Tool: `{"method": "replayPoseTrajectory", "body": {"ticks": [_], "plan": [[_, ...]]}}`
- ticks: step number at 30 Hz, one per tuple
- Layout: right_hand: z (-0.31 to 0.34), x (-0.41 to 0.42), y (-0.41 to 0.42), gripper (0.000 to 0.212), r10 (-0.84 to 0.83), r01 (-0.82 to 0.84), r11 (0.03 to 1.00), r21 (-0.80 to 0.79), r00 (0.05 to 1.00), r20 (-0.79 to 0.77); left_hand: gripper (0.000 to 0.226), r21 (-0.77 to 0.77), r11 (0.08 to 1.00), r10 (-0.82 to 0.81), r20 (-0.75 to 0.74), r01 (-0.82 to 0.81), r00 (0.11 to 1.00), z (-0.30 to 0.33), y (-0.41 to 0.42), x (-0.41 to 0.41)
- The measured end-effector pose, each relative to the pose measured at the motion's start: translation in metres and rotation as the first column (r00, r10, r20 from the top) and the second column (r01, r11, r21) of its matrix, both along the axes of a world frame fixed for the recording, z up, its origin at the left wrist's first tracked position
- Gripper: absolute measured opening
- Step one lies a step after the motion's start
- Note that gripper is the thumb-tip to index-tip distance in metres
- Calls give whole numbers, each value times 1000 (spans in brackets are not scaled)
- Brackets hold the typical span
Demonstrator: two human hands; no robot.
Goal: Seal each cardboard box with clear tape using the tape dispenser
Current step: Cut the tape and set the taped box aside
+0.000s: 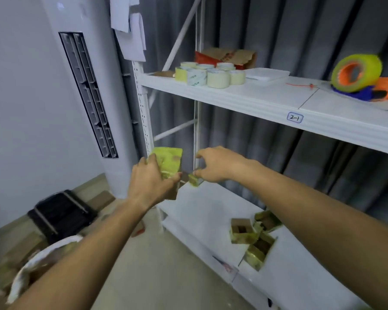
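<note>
My left hand (151,179) grips a small cardboard box (169,161) wrapped in yellowish tape, held at the left end of the lower shelf (202,211). My right hand (215,165) pinches a smaller taped piece (194,180) just right of that box, at the shelf's back left corner. Several small taped boxes (252,237) lie in a loose pile further right on the lower shelf. The tape dispenser (363,80), orange and blue with a yellow-green roll, sits on the upper shelf (267,97) at the far right, away from both hands.
Several spare tape rolls (207,74) and a torn brown carton (230,57) stand on the upper shelf's left part. A tall white air conditioner (87,90) stands left of the rack. A black case (58,214) and a sack of boxes (31,262) lie on the floor.
</note>
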State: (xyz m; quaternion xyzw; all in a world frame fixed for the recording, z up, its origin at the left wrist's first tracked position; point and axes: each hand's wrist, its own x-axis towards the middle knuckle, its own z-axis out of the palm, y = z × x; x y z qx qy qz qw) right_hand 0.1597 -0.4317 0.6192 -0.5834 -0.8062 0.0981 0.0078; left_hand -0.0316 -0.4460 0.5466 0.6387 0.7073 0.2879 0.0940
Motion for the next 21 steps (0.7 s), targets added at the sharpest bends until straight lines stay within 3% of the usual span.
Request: {"method": "replayPoseTrajectory", "body": {"ticks": [3,9,17,21], "plan": [[-25,-4,40,42,-26,26,999,-18,1000,18,89,-54,998,-12,80,17,997,-30,41,-6],[-96,0,141,40,-33,33,998,-57,999,1,96,-76,997,16,182,-2,983,-94,136,1],[-255,-7,295,41,-41,32,989,-146,997,-59,91,-157,986,95,196,-64,976,-246,276,3],[-337,-11,351,55,-76,66,974,-215,996,-42,85,-205,977,108,228,-60,968,-335,335,-5]]}}
